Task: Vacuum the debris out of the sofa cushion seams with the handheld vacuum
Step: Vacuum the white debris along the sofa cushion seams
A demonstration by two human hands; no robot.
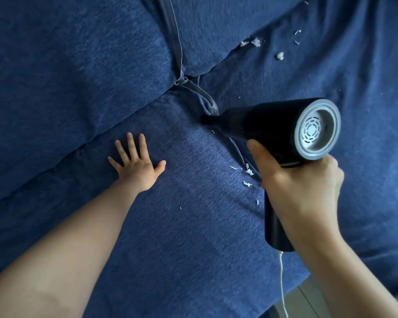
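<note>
Head view looks down on a dark blue sofa (55, 65) with a woven, slightly heathered fabric. The handheld vacuum (274, 127) is black and shaped like a pistol: a fat round barrel with a grey rear cap pierced by rings of slots, a narrow tapered nozzle at the front, and a straight black handle from whose base a white cord (283, 283) hangs down. The right hand (301, 187) grips that handle, fingers curled round it and thumb lying up along the barrel. The nozzle tip sits at the seam (236, 150) between two seat cushions, just below a grey zipper strip (207, 99). White debris (248, 172) lies scattered along the seam near the hand, and more flecks (255, 42) sit on the far cushion. The left hand (136, 166) rests flat on the near cushion, fingers spread, well apart from the vacuum.
</note>
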